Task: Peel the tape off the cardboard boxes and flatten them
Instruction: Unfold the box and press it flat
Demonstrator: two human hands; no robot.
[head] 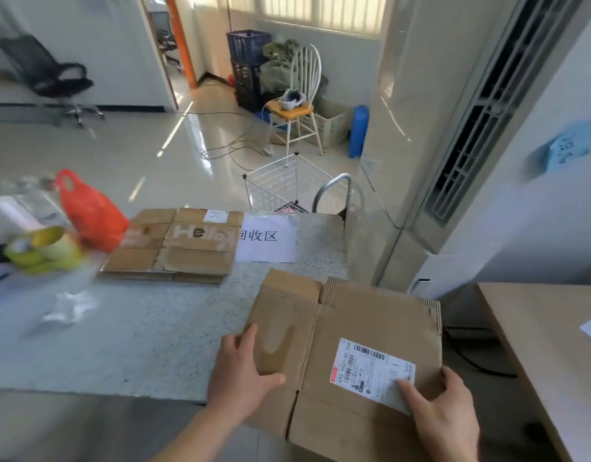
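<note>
Head view: a person stands at a speckled grey tabletop [137, 335] with both hands on a flattened cardboard box [364, 331].
Cardboard box: lies flat at the near right edge of the tabletop, its near part hanging over the edge toward the person; flaps are spread out at the far side and the near side.
Shipping label [374, 370]: white, with a barcode, stuck on the right panel of the box.
Left hand [244, 365]: grips the left edge of the box, thumb on top of the left panel, fingers [244, 333] curled at the edge.
Right hand [444, 408]: holds the near right corner of the box, thumb pressed on the label's corner, fingers wrapped around the right edge.
Stack of flattened boxes [184, 248]: lies at the far side of the tabletop, well apart from the held box; the top one reads "Hello".
Paper sign [270, 238]: white sheet with printed characters, just beside the stack on its right.
Orange plastic bag [87, 211]: stands left of the stack.
Tape rolls [44, 245]: yellow-green, blurred, at the left edge of the tabletop.
Crumpled tape [70, 305]: a pale clump on the tabletop, near the left side.
Wire basket [287, 185]: on the floor behind the tabletop.
</note>
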